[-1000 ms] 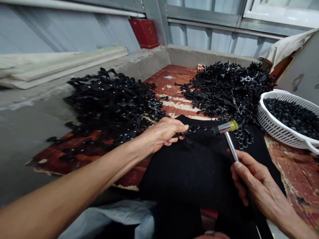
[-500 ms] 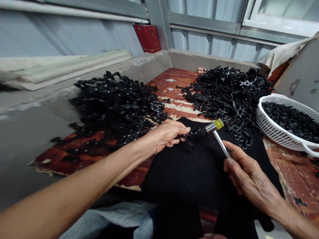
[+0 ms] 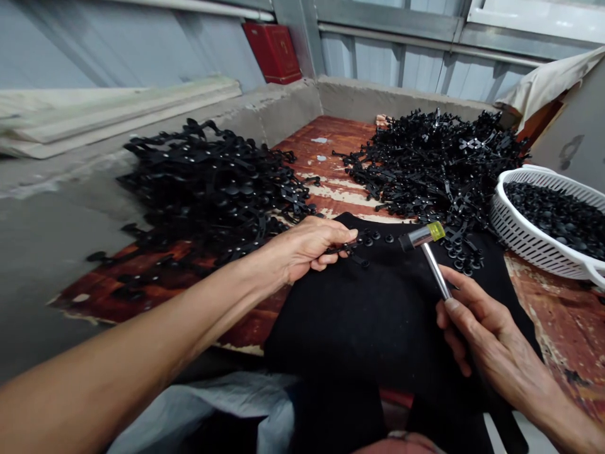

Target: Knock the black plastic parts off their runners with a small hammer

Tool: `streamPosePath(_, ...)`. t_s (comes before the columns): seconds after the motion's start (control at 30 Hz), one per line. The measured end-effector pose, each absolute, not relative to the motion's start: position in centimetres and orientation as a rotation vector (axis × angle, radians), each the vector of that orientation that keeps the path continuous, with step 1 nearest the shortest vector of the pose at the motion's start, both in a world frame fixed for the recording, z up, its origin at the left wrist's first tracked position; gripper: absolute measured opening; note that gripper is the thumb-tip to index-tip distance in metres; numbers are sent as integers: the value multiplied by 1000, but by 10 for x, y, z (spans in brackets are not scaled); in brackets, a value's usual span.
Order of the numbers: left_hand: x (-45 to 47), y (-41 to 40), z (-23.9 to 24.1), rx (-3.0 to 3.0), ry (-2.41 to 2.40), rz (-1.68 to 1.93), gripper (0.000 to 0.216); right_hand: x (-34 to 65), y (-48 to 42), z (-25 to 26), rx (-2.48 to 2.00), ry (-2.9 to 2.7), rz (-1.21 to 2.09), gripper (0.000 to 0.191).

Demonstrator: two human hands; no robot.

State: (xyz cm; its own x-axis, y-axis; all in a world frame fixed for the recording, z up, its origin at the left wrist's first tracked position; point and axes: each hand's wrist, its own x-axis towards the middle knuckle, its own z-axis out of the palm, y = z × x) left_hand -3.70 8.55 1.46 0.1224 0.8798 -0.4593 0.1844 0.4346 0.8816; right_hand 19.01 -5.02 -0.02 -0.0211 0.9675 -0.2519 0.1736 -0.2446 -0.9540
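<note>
Red box on grey ledge; pale boards left; cloth right.

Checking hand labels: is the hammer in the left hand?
No, the right hand grips the hammer, while the left hand holds a black linked piece.

Soft cool light, glints on hammer head, L pile a bit blurry, edges w/ distortion
</note>
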Motion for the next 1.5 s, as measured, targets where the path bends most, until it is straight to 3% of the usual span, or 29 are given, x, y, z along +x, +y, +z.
streamPosePath(1.5, -32, 80, 17, 1115, 1455, 647, 31, 191, -50, 1, -1480, -1219, 1384, 47)
